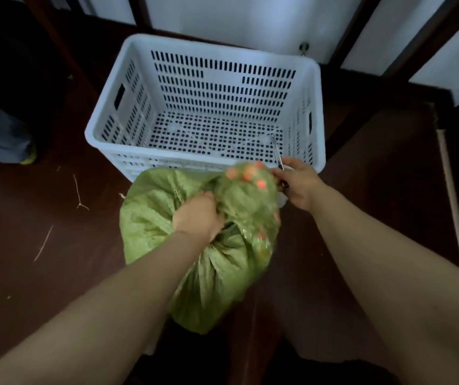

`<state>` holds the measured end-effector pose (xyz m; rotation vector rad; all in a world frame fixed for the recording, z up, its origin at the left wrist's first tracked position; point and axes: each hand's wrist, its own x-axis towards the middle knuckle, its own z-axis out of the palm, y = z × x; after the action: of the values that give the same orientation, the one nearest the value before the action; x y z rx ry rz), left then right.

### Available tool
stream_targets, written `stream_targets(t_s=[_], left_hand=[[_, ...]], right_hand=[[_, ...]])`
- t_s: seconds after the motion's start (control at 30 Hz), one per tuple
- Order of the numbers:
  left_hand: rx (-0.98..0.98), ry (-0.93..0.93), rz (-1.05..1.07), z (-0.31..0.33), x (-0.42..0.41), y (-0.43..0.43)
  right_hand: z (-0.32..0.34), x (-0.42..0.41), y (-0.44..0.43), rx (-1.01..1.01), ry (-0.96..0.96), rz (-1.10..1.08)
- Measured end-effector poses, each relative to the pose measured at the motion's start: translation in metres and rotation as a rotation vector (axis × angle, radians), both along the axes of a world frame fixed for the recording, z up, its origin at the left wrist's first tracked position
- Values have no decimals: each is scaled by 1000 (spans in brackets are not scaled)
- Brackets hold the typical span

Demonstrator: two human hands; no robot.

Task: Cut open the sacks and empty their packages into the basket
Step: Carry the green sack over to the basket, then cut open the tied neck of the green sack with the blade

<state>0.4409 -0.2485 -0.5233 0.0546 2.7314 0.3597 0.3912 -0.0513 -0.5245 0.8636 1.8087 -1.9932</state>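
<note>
A green woven sack (153,223) stands on the dark floor just in front of a white perforated plastic basket (106,123). My left hand (197,218) grips the bunched fabric at the sack's top. The sack's upper right part, with blurred red printing (247,173), is raised toward the basket's near rim. My right hand (296,184) holds a thin metal blade, scissors or a knife (276,152), whose tip points up over the basket's near right corner, right beside the sack's top. Nothing lies inside the basket.
The basket stands against a white wall with dark wooden posts. A person's leg and shoe (25,154) show at the left edge. Thin string scraps (79,195) lie on the floor to the left. A pale pipe (453,204) runs along the right.
</note>
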Motion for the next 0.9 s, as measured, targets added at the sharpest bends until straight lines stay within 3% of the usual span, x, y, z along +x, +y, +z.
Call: stream_targets(t_s=[0.07,0.17,0.3,0.37,0.43,0.47,0.57,0.9], left_hand=[[163,-7,258,-3,-20,0],[229,71,359,-9,-42,-1],[145,190,286,-18,-49,6],[-13,363,144,-22,-47,8],[-33,568,-27,-28,-49,5],[24,566,-66,-30,-53,3],[202,334,37,-37,-70,-3],[318,181,224,-31,-73,-2]], right_hand=[[-8,-8,7,44,48,31],[-25,-19,12,-61,91,10],[-44,-23,4,-203,177,-24],[-53,-19,3,-194,181,-11],[-63,-15,2,-163,157,-27],[-67,-13,1,-191,158,-47],[-86,-7,0,-272,180,-101],[-80,16,4,-283,176,-129]])
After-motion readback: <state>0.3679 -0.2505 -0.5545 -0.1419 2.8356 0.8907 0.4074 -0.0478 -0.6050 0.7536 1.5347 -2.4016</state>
